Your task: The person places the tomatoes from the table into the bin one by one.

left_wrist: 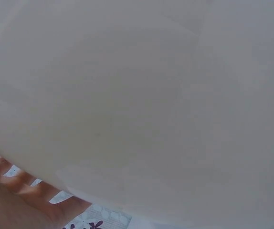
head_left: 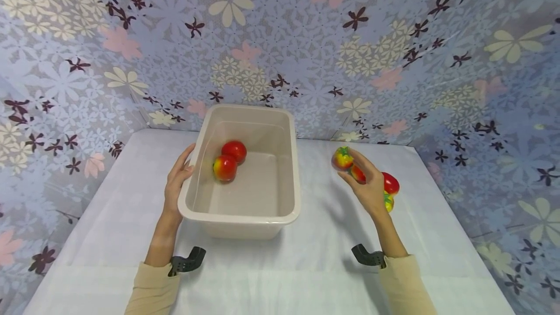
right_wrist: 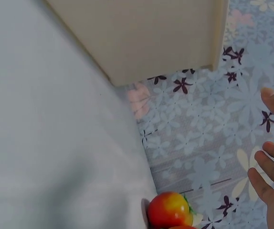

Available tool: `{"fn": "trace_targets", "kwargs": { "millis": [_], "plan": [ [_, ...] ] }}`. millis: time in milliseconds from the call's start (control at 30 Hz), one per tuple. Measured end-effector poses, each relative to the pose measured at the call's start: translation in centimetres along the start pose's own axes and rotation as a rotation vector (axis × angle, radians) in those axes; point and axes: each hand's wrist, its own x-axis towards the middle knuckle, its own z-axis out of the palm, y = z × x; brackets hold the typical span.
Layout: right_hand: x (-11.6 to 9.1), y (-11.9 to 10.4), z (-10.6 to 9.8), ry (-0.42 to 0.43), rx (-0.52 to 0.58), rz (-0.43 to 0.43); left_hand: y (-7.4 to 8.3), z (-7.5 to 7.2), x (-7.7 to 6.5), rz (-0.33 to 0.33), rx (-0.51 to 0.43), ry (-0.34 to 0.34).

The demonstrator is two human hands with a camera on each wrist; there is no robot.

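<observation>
In the head view, my left hand (head_left: 177, 181) lies along the outer left wall of a beige plastic bin (head_left: 245, 218), its fingers straight against the side. The left wrist view shows those fingers (left_wrist: 46, 191) at the edge of the pale wall. Two red, tomato-like fruits (head_left: 225, 167) sit together inside the bin. Over on the right, my right hand (head_left: 367, 183) hovers above a group of similar fruits. One with a green leafy top (head_left: 342, 158) appears between thumb and fingers from above. In the right wrist view, the spread fingers (right_wrist: 270, 167) hold nothing, and a red-yellow fruit (right_wrist: 169, 210) rests below.
More fruits (head_left: 390, 183) lie beside and partly behind my right hand. A white cloth (head_left: 315, 266) covers the table. Flower-patterned fabric (head_left: 280, 38) hangs along the back and both sides. A black wrist mount (head_left: 190, 260) is strapped to each forearm.
</observation>
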Motion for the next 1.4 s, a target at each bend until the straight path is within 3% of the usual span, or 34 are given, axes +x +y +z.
{"fn": "trace_targets", "kwargs": {
  "millis": [333,533,633,833,1200,1400],
  "plan": [
    [-0.8,0.7,-0.6,-0.004,-0.072,0.100,-0.1,0.0,0.1,-0.001,-0.023,-0.002],
    [-0.9,3.7,-0.9,-0.003,-0.040,0.155,0.0,0.0,0.0,-0.002,-0.020,-0.004],
    [-1.1,5.2,-1.1,0.008,-0.071,0.178,0.0,0.0,0.0,-0.003,-0.021,-0.008],
    [-1.7,5.9,-1.8,0.017,-0.175,0.219,0.0,0.0,0.0,0.002,-0.015,-0.011],
    [-2.1,7.1,-3.4,0.080,-0.173,0.203,0.0,0.0,-0.1,-0.017,-0.021,0.000],
    [-2.7,7.8,-3.9,0.111,-0.225,0.248,0.1,0.0,-0.1,-0.017,-0.015,0.002]
  ]
}}
